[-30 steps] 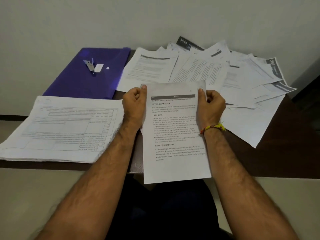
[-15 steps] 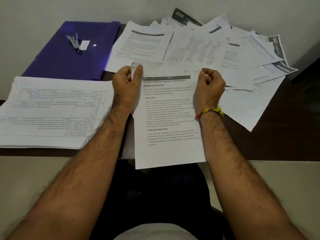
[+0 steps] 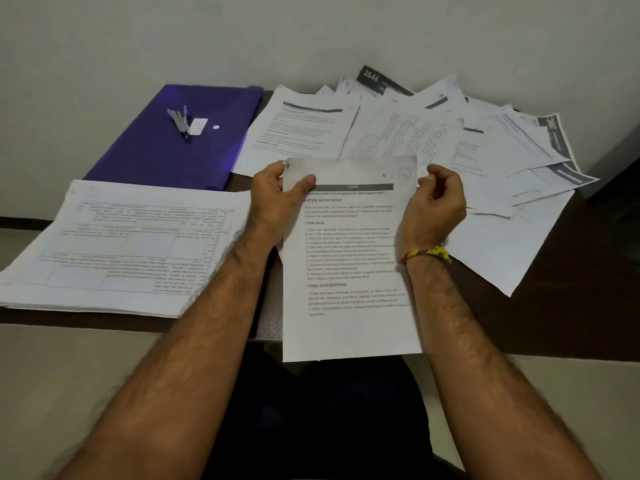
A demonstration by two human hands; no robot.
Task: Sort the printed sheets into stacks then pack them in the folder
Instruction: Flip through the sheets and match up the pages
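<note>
The sheet (image 3: 349, 258) hangs over the near edge of the bench (image 3: 571, 306), its lower half unsupported. The left hand (image 3: 277, 202) pinches its top left corner, thumb on the print, fingers (image 3: 268, 174) curled behind. The right hand (image 3: 438, 206) sits at the top right edge with curled fingers; whether they grip the paper I cannot tell. To file it well, I would read the heading, keep both corners level so the thin paper does not crease, then lay it square on the matching stack. The stack (image 3: 117, 247) at left is thick and tidy, with tables printed on it. Farther back the loose sheets (image 3: 433, 133) fan out, overlapping, flat, matte. The folder (image 3: 166, 157) is glossy purple plastic, lying shut beyond the stack with a stapler (image 3: 180, 121) on it.
</note>
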